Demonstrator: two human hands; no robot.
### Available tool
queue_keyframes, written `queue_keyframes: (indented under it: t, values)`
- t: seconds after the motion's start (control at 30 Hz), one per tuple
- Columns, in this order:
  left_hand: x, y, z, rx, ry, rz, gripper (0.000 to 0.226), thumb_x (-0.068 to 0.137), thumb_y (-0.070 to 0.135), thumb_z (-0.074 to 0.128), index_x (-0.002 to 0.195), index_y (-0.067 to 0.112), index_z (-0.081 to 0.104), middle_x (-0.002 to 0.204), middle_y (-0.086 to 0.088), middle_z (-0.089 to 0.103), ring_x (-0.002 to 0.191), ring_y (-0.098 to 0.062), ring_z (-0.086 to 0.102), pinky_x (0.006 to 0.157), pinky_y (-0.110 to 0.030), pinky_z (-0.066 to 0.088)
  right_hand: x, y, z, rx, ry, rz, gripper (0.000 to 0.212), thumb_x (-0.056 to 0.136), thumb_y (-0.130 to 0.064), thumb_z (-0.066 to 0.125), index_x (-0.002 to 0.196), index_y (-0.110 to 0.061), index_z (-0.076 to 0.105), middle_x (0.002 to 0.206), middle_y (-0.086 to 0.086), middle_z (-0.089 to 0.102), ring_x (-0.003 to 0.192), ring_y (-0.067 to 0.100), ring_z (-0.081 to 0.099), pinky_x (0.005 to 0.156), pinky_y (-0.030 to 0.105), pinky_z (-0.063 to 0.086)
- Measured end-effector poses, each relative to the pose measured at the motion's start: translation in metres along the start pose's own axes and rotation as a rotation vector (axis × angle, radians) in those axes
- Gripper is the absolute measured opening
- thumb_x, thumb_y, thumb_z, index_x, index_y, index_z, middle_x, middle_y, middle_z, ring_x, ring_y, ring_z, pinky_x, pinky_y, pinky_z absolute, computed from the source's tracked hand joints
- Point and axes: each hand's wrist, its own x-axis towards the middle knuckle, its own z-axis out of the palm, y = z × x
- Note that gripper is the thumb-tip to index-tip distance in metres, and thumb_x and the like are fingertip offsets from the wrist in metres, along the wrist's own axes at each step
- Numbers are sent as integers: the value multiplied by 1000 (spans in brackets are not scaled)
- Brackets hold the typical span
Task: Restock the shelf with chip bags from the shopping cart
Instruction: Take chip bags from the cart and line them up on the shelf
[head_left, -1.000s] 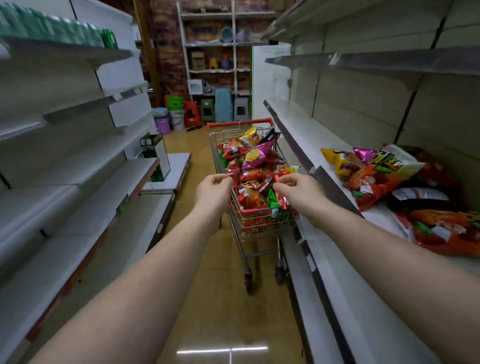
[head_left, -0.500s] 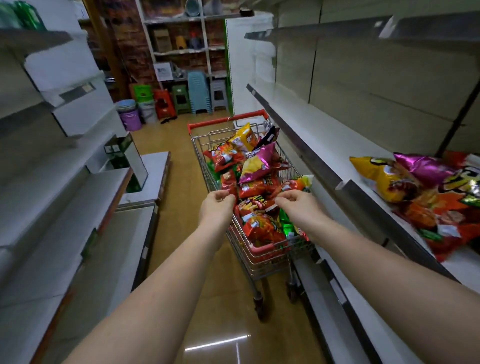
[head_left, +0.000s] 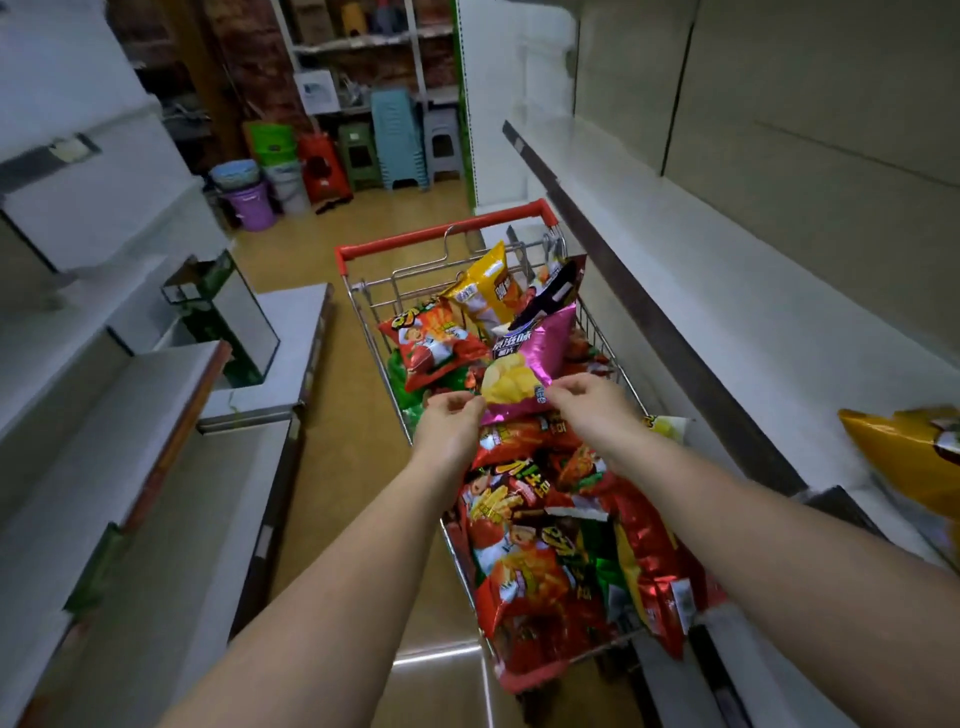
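Having moved forward from the near rim of the shopping cart (head_left: 441, 244), left hand (head_left: 451, 422) and right hand (head_left: 589, 402) are now pinching the pink chip bag (head_left: 540, 358), beginning its transfer to the shelf (head_left: 727, 312).

Cart (head_left: 540, 213) is sitting tight against the right shelf (head_left: 727, 322), its edge rail blocking that side. Chip bags (head_left: 530, 561) are piling above the basket rim, leaving access from above only. Floor aisle (head_left: 363, 467) left of the cart is lying open.
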Motion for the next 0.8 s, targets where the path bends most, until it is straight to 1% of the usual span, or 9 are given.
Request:
queue_keyframes:
  t: [0.13,0.23,0.27,0.33,0.4,0.5,0.63,0.73,0.8]
  values:
    - [60,6,9,30,-28,-47,34,98,28,47,127,12,53,120,-12,56,97,-24,54,79,-33,44,54,1,13,6,5,48,30,91,-25,56,117,-13,63,122,8,62,112,26,55,96,35,43]
    - [105,9,18,88,-74,-65,36,96,36,48,126,17,54,125,-10,56,110,-29,55,98,-43,46,90,4,20,14,53,110,31,90,-24,58,118,-12,61,119,8,62,109,26,56,93,35,44]
    - [120,10,21,98,-96,-69,38,95,38,49,126,17,54,127,-9,56,111,-28,54,100,-46,44,100,5,22,14,72,133,32,89,-23,59,118,-11,60,118,8,62,108,26,57,93,34,45]
    - [149,12,26,115,-148,-61,42,95,39,48,130,15,52,131,-8,54,115,-28,52,102,-47,42,124,7,29,15,108,179,35,87,-25,61,120,-11,58,118,8,62,106,27,59,95,38,46]
    - [178,14,32,149,-189,-61,46,96,39,45,135,14,48,134,-8,52,119,-27,50,104,-43,40,146,4,35,14,155,212,40,86,-27,62,123,-11,56,119,8,62,106,28,60,96,43,46]
    - [211,15,39,151,-233,-77,50,96,40,46,139,13,44,135,-7,51,118,-25,51,98,-35,42,172,4,46,28,226,256,49,85,-32,63,128,-12,52,121,6,60,108,27,58,98,42,44]
    - [242,8,52,186,-257,-130,55,92,45,51,137,13,44,130,-11,56,114,-28,56,100,-41,45,195,10,57,40,264,319,49,77,-39,68,118,-14,56,111,7,64,99,27,61,89,37,48]
    - [255,0,60,199,-267,-186,58,93,43,51,140,10,39,134,-12,51,120,-29,51,102,-36,41,207,19,65,41,246,404,80,70,-50,72,133,-11,41,123,11,57,109,32,57,96,43,46]
    - [259,-3,65,197,-275,-216,60,93,44,51,141,12,36,136,-11,49,122,-29,49,103,-37,40,212,24,70,59,207,460,111,52,-66,75,139,-11,33,128,14,56,111,36,57,97,49,46]
